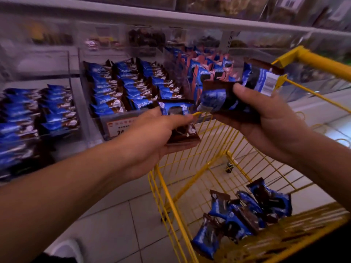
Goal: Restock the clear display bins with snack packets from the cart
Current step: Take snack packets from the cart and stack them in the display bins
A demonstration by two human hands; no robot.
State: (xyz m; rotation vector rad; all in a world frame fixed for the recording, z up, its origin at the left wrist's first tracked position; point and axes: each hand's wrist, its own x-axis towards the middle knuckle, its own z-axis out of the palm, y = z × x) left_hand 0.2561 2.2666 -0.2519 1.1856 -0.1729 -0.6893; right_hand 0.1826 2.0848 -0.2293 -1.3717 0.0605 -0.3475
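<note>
Left hand (152,137) grips upright packet (178,120) lengthwise.

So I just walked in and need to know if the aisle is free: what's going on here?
A person is restocking. The left hand holds one blue snack packet toward the clear bin of matching packets, while the right hand grips several more. A few packets remain in the yellow cart.
</note>
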